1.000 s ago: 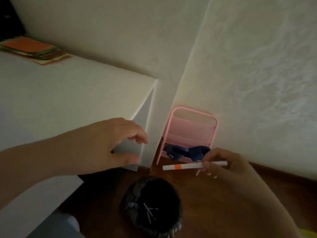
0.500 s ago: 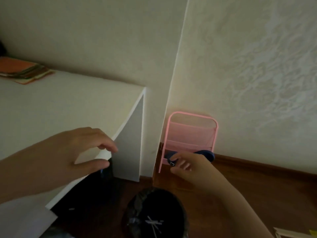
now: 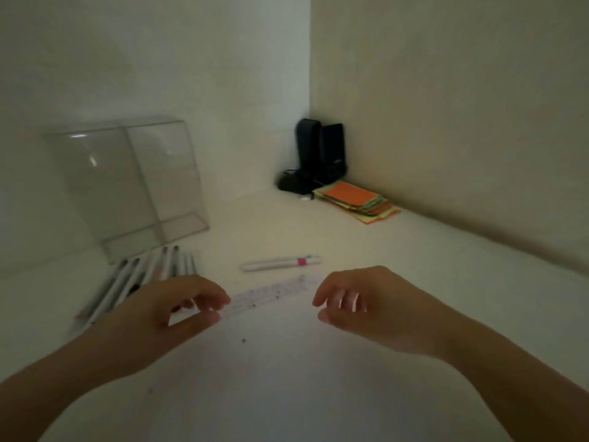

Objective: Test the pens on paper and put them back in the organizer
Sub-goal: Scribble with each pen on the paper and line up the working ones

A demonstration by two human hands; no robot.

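Note:
A clear plastic organizer (image 3: 127,186) stands on the white desk (image 3: 287,393) at the back left. Several white pens (image 3: 137,279) lie side by side in front of it. One white pen with a pink band (image 3: 280,263) lies alone in the middle. Just below it lies a narrow strip of paper with small marks (image 3: 271,293). My left hand (image 3: 159,317) hovers with curved fingers, its thumb and forefinger apart at the strip's left end. My right hand (image 3: 360,307) hangs loosely curled near the strip's right end and holds nothing.
Two black speakers (image 3: 318,154) stand in the wall corner at the back. A stack of coloured paper notes with an orange top (image 3: 357,202) lies beside them on the right. Walls close the desk at the back and right.
The view swung from the floor beside the desk up to the desk top. The orange-banded pen my right hand held is gone from it. My left hand left the desk's edge.

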